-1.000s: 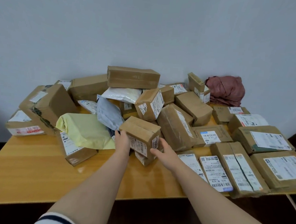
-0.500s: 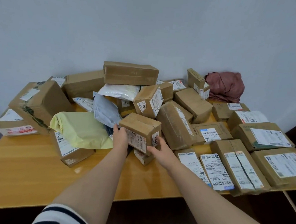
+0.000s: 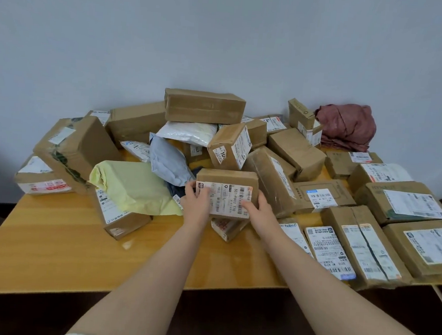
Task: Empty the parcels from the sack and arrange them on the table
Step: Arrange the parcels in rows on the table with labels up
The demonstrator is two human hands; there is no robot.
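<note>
A small brown cardboard parcel (image 3: 227,191) with a white barcode label facing me is held between my left hand (image 3: 195,202) and my right hand (image 3: 257,210), above a smaller box (image 3: 227,226) lying on the wooden table (image 3: 65,248). Behind it rises a loose heap of cardboard parcels and mailers: a pale yellow bag (image 3: 135,185), a grey bag (image 3: 168,162), a white bag (image 3: 188,132) and a long box (image 3: 204,106) on top. A crumpled dark red cloth, perhaps the sack (image 3: 347,126), sits at the back right.
Several flat parcels with labels upward lie in rows on the table's right side, among them one (image 3: 366,243) at the front edge. A large taped box (image 3: 77,147) leans at the left. The wall stands right behind the heap.
Both hands have closed on the small parcel and turned it, so its labelled face now points toward me; it sits slightly higher than before.
</note>
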